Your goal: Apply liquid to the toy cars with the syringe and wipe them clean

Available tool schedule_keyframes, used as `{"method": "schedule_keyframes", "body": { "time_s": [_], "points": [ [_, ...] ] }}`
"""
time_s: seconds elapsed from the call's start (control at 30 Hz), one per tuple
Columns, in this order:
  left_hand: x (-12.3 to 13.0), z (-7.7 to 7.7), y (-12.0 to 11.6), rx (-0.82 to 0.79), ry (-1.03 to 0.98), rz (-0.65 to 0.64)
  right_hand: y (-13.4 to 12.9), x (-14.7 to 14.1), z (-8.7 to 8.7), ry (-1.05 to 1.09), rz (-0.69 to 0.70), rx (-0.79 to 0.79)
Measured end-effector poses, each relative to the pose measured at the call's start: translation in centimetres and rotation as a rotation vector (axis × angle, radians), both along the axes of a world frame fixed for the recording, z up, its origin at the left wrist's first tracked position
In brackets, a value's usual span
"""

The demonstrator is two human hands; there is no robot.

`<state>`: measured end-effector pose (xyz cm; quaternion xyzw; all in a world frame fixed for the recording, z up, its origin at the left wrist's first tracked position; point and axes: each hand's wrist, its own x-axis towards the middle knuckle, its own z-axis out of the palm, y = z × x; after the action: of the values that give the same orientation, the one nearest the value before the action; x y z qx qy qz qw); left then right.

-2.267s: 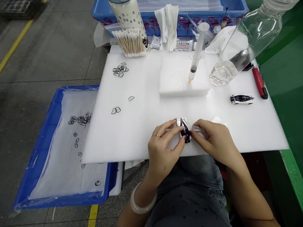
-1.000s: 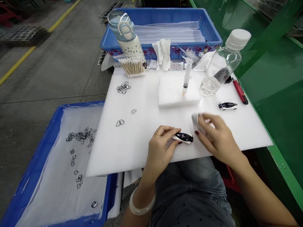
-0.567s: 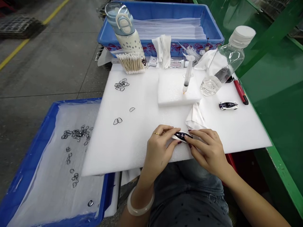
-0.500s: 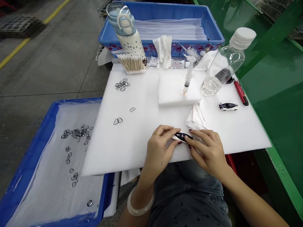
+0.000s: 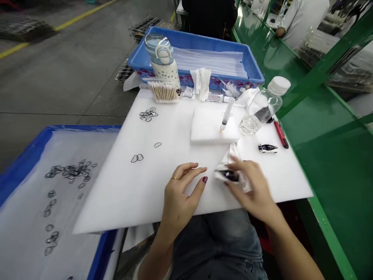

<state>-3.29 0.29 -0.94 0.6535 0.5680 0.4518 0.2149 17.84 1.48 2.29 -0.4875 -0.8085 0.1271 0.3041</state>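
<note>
My right hand (image 5: 253,188) is closed around a small black-and-white toy car (image 5: 230,175), smeared by motion, at the near side of the white foam board (image 5: 151,194). A crumpled white cloth (image 5: 230,153) lies against that car and partly under my fingers. To the left, my left hand (image 5: 183,194) hovers with thumb and fingers apart, holding nothing. A second toy car (image 5: 268,148) rests on the right of the board. Thin black rings (image 5: 148,114) lie in a cluster at the upper left, with a few loose ones nearer.
A syringe (image 5: 226,116) stands tilted in a foam block (image 5: 204,132). Behind are a clear bottle (image 5: 262,107), a red cutter (image 5: 281,134), cotton swabs (image 5: 163,92), a tumbler (image 5: 166,72) and a blue bin (image 5: 186,37). A lined blue tray (image 5: 14,175) holds more rings. Other people sit beyond.
My left hand has let go of the toy car and moved left. My right hand keeps the car, now against the white cloth. The camera view has tilted up.
</note>
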Motion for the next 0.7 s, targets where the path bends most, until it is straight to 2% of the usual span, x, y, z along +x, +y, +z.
{"method": "schedule_keyframes", "body": {
  "time_s": [0.03,0.1,0.13,0.17,0.23,0.3,0.33,0.4,0.47,0.57,0.7],
  "points": [
    [0.0,0.0,0.0,0.002,0.002,0.002,0.1,2.4,0.1,0.083,-0.130,0.016],
    [0.0,-0.1,-0.1,0.004,-0.003,-0.009,0.3,8.5,0.0,0.121,-0.531,0.091],
    [0.0,-0.1,-0.2,0.001,-0.006,-0.017,0.4,11.8,-0.1,0.083,-0.729,0.055],
    [0.1,-0.1,-0.2,-0.003,-0.005,-0.024,0.4,14.9,-0.3,0.000,-0.927,-0.053],
    [0.2,-0.2,-0.2,-0.015,0.009,-0.037,0.2,19.8,-0.7,-0.079,-1.107,-0.149],
    [0.2,-0.3,-0.3,-0.011,0.027,-0.047,0.1,22.0,-0.9,-0.127,-1.219,-0.145],
    [0.2,-0.3,-0.3,-0.005,0.035,-0.051,0.1,21.9,-0.8,-0.143,-1.255,-0.111],
    [0.2,-0.3,-0.3,-0.007,0.044,-0.052,0.6,19.7,-0.7,-0.160,-1.251,-0.048],
    [0.2,-0.2,-0.2,-0.015,0.060,-0.045,1.9,16.0,-0.5,-0.171,-1.116,-0.063],
    [0.1,-0.2,-0.2,-0.017,0.099,-0.046,4.6,10.6,-0.4,-0.241,-0.862,-0.172],
    [-0.1,-0.6,-0.1,0.017,0.129,-0.068,6.9,7.1,0.0,-0.335,-0.761,-0.174]
  ]
}}
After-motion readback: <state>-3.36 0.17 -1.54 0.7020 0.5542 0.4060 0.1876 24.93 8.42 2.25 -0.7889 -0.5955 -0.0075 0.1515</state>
